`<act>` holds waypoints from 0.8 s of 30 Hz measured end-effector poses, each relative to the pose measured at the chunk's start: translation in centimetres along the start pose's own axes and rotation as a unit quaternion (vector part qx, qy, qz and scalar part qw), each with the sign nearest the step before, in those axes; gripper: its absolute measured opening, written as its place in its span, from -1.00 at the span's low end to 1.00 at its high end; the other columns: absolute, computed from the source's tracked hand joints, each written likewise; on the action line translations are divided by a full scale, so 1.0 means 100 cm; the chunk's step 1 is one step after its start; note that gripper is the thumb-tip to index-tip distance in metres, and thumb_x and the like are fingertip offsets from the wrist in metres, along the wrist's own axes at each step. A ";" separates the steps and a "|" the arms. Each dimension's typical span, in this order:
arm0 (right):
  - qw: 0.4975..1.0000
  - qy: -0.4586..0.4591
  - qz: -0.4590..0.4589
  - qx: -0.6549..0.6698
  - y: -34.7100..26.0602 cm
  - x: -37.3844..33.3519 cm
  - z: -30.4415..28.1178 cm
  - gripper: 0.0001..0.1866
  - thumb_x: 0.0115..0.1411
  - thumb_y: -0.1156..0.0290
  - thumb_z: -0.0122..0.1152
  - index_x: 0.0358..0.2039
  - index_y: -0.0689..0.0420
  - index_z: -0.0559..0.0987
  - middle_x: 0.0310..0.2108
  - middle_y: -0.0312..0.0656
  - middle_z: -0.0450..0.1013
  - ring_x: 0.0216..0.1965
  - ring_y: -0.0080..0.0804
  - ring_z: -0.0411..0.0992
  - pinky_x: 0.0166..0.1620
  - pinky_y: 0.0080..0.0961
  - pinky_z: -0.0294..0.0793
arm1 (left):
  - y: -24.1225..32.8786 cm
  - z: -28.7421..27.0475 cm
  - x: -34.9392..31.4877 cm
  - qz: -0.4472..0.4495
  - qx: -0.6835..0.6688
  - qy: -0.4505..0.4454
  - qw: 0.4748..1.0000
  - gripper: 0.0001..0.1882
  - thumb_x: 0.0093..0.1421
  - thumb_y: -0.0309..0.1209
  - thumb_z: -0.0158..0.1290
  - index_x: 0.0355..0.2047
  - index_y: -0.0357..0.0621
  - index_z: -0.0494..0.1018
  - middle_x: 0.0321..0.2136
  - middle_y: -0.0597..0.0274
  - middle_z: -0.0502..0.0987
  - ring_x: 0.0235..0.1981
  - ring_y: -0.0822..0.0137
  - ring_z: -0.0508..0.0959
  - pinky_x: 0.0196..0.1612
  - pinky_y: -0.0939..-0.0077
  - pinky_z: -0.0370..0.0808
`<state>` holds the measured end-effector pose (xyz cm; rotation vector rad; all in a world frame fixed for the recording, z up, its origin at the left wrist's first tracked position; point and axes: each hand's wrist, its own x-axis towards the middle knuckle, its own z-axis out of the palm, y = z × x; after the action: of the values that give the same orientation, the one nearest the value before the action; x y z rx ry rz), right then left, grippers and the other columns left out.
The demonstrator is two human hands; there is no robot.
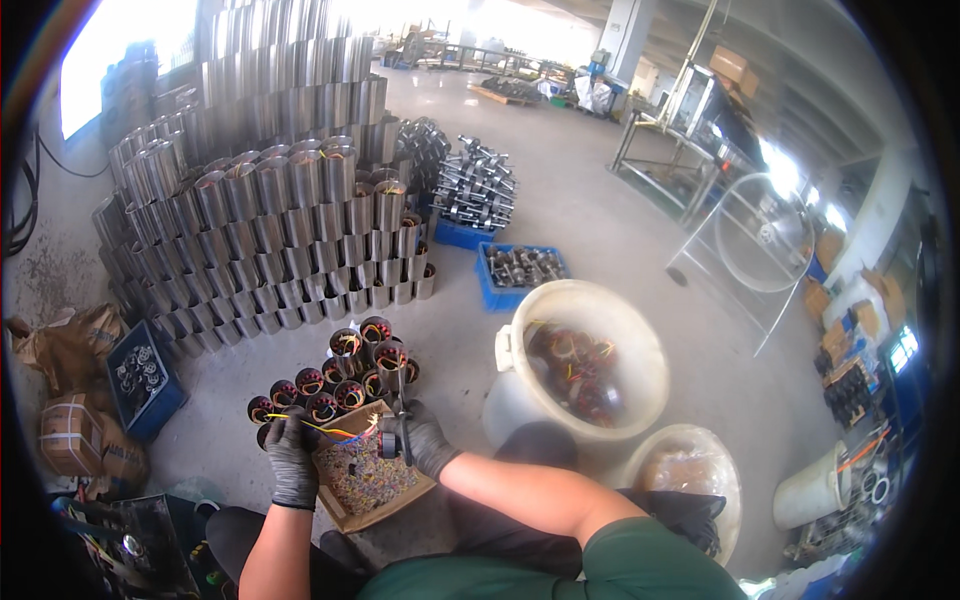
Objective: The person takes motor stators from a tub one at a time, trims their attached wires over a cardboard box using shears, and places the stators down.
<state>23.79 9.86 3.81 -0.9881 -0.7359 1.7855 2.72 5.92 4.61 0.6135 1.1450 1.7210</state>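
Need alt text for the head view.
Gloved left hand holds coloured wires running over a box of multicoloured bits; gloved right hand grips a dark tool. Wired cylinders stand beyond, before stacked metal cylinders; a white tub stands right.

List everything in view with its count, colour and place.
Wired cylinders: about twelve, silver, floor centre
Steel cylinders: many, silver, stacked left
Shaft parts: many, silver, upper centre
Crates: at least three, blue, left and upper centre
Cartons: several, brown, left
Round-framed stand: one, silver, right
Large tub: one, white, centre right
Lined tub: one, pale, lower right
Bucket: one, whitish, far right
Tray: one, brown, lower centre
Small bits: many, multicoloured, in tray
Wires: several, mixed colours, over tray
Tool: one, dark, centre
Left hand: one, grey-gloved, holding wires
Right hand: one, grey-gloved, holding tool
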 end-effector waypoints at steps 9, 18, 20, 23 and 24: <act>0.993 -0.058 0.025 -0.100 0.025 -0.005 0.004 -0.56 0.05 0.53 0.34 -0.06 0.17 0.39 -0.33 -0.28 0.41 -0.44 -0.52 0.46 -0.40 -0.53 0.55 | 0.012 -0.010 0.001 -0.052 -0.036 -0.038 0.997 -0.77 0.19 -0.23 0.17 -0.36 -0.15 0.51 -0.56 0.36 0.47 -0.66 0.56 0.34 -0.60 0.67 0.26; 0.999 0.011 0.013 0.042 0.024 0.008 -0.006 -0.69 0.07 0.50 0.32 -0.18 0.10 0.44 -0.40 -0.29 0.47 -0.50 -0.51 0.47 -0.46 -0.50 0.52 | -0.022 -0.004 -0.018 -0.164 0.084 -0.117 0.976 -0.71 0.24 -0.32 0.09 -0.08 -0.20 0.49 -0.38 0.23 0.59 -0.65 0.49 0.45 -0.56 0.59 0.40; 0.998 0.021 0.005 0.061 0.019 0.007 -0.005 -0.65 0.07 0.54 0.30 -0.14 0.11 0.42 -0.36 -0.27 0.48 -0.48 -0.47 0.49 -0.42 -0.50 0.55 | -0.021 -0.006 -0.018 -0.152 0.071 -0.124 0.978 -0.72 0.27 -0.35 0.04 -0.08 -0.24 0.47 -0.38 0.21 0.58 -0.65 0.48 0.45 -0.59 0.59 0.39; 0.998 0.024 0.040 0.040 0.025 0.014 -0.015 -0.67 0.07 0.55 0.29 -0.15 0.14 0.43 -0.38 -0.24 0.48 -0.46 -0.45 0.49 -0.40 -0.48 0.56 | -0.012 -0.002 -0.016 -0.136 0.059 -0.134 0.980 -0.74 0.28 -0.37 0.00 -0.10 -0.27 0.46 -0.43 0.23 0.57 -0.68 0.50 0.43 -0.64 0.62 0.36; 0.998 0.025 0.039 0.041 0.030 0.016 -0.018 -0.67 0.07 0.55 0.29 -0.15 0.14 0.43 -0.38 -0.24 0.48 -0.46 -0.45 0.49 -0.40 -0.48 0.56 | -0.008 0.000 -0.016 -0.131 0.059 -0.136 0.980 -0.75 0.28 -0.37 0.02 -0.12 -0.27 0.48 -0.47 0.26 0.57 -0.69 0.53 0.41 -0.64 0.66 0.32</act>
<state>23.63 10.27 0.00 -1.0154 -0.5955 1.8353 3.82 4.56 4.04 0.7121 1.0843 1.3093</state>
